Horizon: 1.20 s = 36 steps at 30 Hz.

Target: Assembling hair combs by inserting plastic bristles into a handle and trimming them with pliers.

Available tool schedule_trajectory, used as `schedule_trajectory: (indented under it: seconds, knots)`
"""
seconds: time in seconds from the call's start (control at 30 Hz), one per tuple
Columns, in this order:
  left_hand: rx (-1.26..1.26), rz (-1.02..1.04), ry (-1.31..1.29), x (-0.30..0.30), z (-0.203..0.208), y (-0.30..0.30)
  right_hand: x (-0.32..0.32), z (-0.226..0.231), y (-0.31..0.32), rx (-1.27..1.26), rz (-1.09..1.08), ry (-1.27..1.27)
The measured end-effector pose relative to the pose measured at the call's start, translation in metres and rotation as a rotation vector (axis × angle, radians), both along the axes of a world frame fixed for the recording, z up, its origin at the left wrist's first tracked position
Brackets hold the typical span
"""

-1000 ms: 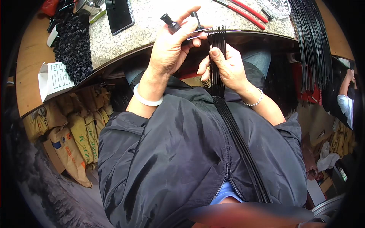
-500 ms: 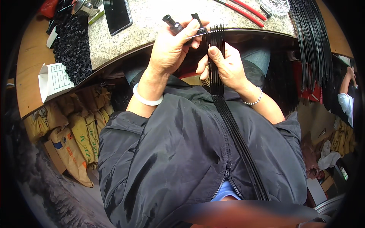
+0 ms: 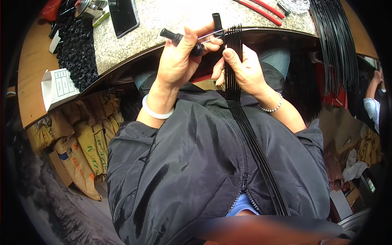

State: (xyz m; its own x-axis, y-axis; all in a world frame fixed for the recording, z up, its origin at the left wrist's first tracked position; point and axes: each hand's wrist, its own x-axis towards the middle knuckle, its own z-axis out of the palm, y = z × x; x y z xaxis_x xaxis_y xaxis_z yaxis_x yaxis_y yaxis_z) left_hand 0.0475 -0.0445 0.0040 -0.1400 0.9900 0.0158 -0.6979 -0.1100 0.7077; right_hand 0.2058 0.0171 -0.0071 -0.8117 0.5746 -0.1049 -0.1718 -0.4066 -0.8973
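At the counter's [image 3: 118, 53] near edge, one strand bundle [image 3: 233, 87], strands uncounted, runs lengthwise, tips pointing over it. The right hand [image 3: 246, 71] pinches it; the left hand [image 3: 175, 63], fingers curled, grips at least one black handle [image 3: 170, 35]. One phone [image 3: 123, 16] lies on the counter.

1. Strands [image 3: 233, 87] in the right hand [image 3: 245, 72]: black, smooth, plastic-looking, faintly glossy.
2. Cylindrical pieces [image 3: 166, 33] at the left hand [image 3: 176, 63]: black, smooth, with a plastic-like sheen.
3. Tabletop [image 3: 163, 20] beyond both hands: speckled, stone-like.
4. Phone [image 3: 123, 17] beyond the left hand: glossy, glass-like face.
5. Carton [image 3: 61, 87] left of the left hand: matt white card.
6. Bench [image 3: 30, 90] farther left: smooth brown wood.
7. Jacket [image 3: 192, 151] below both hands: creased black cloth, softly shiny.
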Motion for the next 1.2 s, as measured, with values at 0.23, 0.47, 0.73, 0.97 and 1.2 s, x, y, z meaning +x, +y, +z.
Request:
schedule_trajectory:
  seconds: [0.23, 0.47, 0.73, 0.97, 1.2]
  knots:
    - [-0.081, 0.067, 0.251, 0.004, 0.003, -0.001, -0.003, 0.002, 0.001, -0.001, 0.029, -0.003]
    - [0.005, 0.170, 0.028, 0.014, 0.003, 0.001, -0.005, 0.004, 0.000, 0.028, -0.004, 0.047]
    - [-0.066, 0.290, 0.376, 0.021, 0.005, 0.009, -0.002, 0.001, -0.002, 0.055, -0.037, 0.030]
    - [-0.055, 0.125, 0.157, 0.020, 0.002, 0.009, 0.000, 0.001, 0.001, 0.027, 0.040, 0.011]
    - [-0.044, 0.042, 0.102, 0.009, -0.009, 0.019, 0.000, -0.001, 0.002, 0.070, 0.041, -0.045]
